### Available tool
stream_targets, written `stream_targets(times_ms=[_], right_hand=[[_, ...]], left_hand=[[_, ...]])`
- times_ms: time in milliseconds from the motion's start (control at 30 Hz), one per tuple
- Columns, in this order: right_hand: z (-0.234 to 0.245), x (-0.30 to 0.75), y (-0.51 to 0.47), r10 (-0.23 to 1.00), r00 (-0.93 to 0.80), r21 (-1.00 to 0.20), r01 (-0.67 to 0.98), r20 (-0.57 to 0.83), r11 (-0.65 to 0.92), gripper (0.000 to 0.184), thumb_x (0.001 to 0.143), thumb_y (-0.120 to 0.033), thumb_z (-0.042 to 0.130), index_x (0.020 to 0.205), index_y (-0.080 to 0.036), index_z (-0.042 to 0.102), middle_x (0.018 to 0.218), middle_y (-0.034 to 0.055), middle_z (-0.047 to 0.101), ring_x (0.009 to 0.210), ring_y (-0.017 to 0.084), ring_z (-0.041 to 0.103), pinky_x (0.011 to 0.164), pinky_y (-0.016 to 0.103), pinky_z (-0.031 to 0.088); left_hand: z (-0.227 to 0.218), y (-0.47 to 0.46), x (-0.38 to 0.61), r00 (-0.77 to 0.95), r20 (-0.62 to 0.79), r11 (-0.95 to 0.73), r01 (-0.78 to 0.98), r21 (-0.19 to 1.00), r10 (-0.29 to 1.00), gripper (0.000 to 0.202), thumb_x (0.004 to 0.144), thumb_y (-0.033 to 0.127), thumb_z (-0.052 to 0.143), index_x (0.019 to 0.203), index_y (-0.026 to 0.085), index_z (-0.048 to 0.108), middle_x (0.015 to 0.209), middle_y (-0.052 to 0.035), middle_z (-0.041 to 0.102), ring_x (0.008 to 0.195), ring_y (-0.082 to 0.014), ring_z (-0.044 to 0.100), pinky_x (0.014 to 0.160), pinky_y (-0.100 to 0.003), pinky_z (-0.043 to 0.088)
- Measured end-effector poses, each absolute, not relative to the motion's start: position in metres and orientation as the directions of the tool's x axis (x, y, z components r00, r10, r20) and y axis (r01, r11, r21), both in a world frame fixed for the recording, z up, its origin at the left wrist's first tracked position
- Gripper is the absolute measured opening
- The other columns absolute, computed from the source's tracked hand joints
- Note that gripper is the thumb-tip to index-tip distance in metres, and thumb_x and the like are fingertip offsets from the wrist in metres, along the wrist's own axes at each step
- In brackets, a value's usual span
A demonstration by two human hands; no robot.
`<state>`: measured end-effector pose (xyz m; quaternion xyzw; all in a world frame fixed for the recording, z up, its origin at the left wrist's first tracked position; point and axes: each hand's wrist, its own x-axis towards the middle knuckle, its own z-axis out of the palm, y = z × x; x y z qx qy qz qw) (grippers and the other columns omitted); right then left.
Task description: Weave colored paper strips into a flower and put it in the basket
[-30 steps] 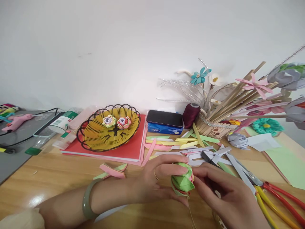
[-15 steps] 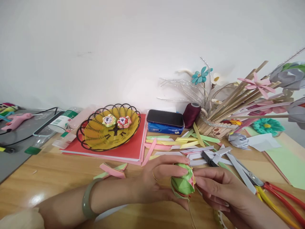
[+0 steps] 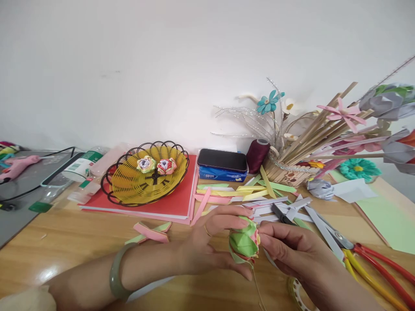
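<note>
A folded paper flower (image 3: 244,242), green outside with pink and yellow edges, sits between the thumb and fingers of my left hand (image 3: 207,246). My right hand (image 3: 292,250) is closed, its thumb and forefinger pinching at the flower's right edge; the exact spot between the fingertips is hidden. From the flower's underside a thin thread (image 3: 257,287) hangs down toward the table. Below my right hand lies a roll of tape (image 3: 300,293), partly covered. Scissors (image 3: 353,246) with red and yellow handles rest to the right.
A yellow woven basket (image 3: 129,190) with two small paper flowers stands on red paper (image 3: 177,207). Folded paper strips (image 3: 223,199) lie behind my hands. Further back are a phone (image 3: 222,160), a thread spool (image 3: 258,155) and a flower-filled holder (image 3: 288,175). A pink glue gun (image 3: 21,166) lies far left.
The whole view has shifted slightly, so things sit a little further left. The flower is turned a bit in my left hand, and my right fingers remain at its edge.
</note>
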<state>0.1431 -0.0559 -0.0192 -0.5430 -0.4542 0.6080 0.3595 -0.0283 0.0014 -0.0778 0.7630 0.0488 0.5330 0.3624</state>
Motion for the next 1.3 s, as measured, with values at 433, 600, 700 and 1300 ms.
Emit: stream_targets(times_ms=[433, 600, 700, 1300], right_hand=[[-0.011, 0.142, -0.057, 0.891, -0.224, -0.898, -0.109, -0.395, -0.425, 0.026, 0.068, -0.043, 0.071, 0.071, -0.017, 0.072, 0.051, -0.0067, 0.036, 0.042, 0.003, 0.015, 0.04, 0.022, 0.009], [-0.007, 0.137, -0.057, 0.886, -0.166, -0.883, -0.117, -0.434, -0.454, 0.03, 0.057, -0.045, 0.078, 0.063, -0.016, 0.072, 0.056, -0.003, 0.048, 0.044, 0.003, 0.022, 0.041, 0.022, 0.009], [-0.01, 0.136, -0.058, 0.891, -0.134, -0.884, -0.127, -0.435, -0.451, 0.028, 0.056, -0.044, 0.079, 0.061, -0.017, 0.072, 0.053, -0.0038, 0.044, 0.045, 0.004, 0.024, 0.043, 0.023, 0.01], [-0.018, 0.134, -0.058, 0.892, -0.09, -0.886, -0.111, -0.442, -0.45, 0.028, 0.054, -0.039, 0.081, 0.059, -0.016, 0.067, 0.051, -0.0036, 0.053, 0.039, 0.002, 0.022, 0.038, 0.02, 0.009]], left_hand=[[-0.075, 0.001, -0.027, 0.443, 0.762, -0.699, -0.338, 0.631, 0.473, 0.076, 0.061, 0.034, 0.075, 0.127, 0.029, 0.038, 0.12, -0.0088, 0.051, 0.114, -0.02, 0.052, 0.095, -0.032, 0.045], [-0.076, 0.0, -0.027, 0.431, 0.776, -0.706, -0.351, 0.615, 0.461, 0.077, 0.061, 0.036, 0.075, 0.128, 0.028, 0.038, 0.119, -0.0094, 0.052, 0.112, -0.0199, 0.053, 0.094, -0.031, 0.046], [-0.076, -0.001, -0.027, 0.446, 0.755, -0.679, -0.354, 0.643, 0.481, 0.078, 0.059, 0.037, 0.075, 0.128, 0.03, 0.039, 0.119, -0.0093, 0.052, 0.112, -0.021, 0.053, 0.092, -0.032, 0.048], [-0.078, -0.002, -0.026, 0.462, 0.708, -0.59, -0.397, 0.703, 0.533, 0.078, 0.055, 0.032, 0.078, 0.125, 0.03, 0.043, 0.12, -0.0084, 0.052, 0.113, -0.0208, 0.052, 0.088, -0.028, 0.049]])
